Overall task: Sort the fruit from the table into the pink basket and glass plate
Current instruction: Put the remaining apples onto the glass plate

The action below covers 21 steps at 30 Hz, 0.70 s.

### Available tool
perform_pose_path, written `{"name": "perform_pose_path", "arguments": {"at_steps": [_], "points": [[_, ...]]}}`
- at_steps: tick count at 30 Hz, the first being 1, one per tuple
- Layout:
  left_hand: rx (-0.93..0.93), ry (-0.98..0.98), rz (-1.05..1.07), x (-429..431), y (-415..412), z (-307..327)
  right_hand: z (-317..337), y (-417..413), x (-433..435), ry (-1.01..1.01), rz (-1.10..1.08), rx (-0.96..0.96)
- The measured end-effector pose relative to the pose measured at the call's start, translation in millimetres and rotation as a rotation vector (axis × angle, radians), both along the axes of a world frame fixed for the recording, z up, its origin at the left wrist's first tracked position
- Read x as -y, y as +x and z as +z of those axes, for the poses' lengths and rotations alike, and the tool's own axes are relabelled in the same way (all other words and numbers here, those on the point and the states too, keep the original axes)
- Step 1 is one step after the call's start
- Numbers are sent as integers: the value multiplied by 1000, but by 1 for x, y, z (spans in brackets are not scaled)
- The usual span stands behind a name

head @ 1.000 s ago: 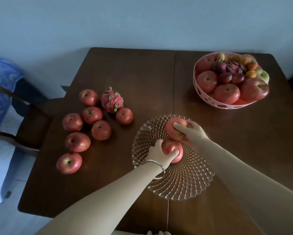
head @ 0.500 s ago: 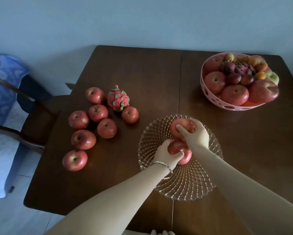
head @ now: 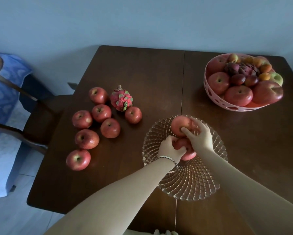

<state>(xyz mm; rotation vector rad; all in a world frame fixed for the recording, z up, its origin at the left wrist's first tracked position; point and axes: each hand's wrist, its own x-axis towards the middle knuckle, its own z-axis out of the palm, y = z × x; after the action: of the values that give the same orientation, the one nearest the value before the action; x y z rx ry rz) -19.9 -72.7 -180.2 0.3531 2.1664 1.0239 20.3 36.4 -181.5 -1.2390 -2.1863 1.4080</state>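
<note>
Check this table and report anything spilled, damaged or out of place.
Nothing stands out. The pink basket and glass plate sit upright, the loose apples and dragon fruit look intact, and nothing has spilled.

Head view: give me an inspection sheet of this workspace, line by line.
Surface: dark brown wooden table, a seam running down its middle.
Job's things: clear cut-glass plate holding two red apples, the far apple and the near apple; pink perforated plastic basket piled with mixed fruit; seven loose red apples and one pink dragon fruit on the table's left half.
Clutter: nothing seen.
Grippers: left hand closed on the near apple; right hand with fingers on the far apple.
Cables: nothing seen.
Surroundings: pale blue wall; dark wooden chair and blue patterned cloth to the left.
</note>
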Motion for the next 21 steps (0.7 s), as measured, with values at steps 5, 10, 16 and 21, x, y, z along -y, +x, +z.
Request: {"name": "perform_pose_path", "arguments": {"at_steps": [5,10,16,21], "points": [[172,-29,3,6,1,-7,-2,0,-2,-40,19,79],[79,-46,-39,17,-12,5,1,2,-3,-97,2,108],[-708,-192,108,69,-88,28,41,-6,6,77,26,74],[-578,-652,-120,112,-137,34,65,-63,39,362,326,-53]]}}
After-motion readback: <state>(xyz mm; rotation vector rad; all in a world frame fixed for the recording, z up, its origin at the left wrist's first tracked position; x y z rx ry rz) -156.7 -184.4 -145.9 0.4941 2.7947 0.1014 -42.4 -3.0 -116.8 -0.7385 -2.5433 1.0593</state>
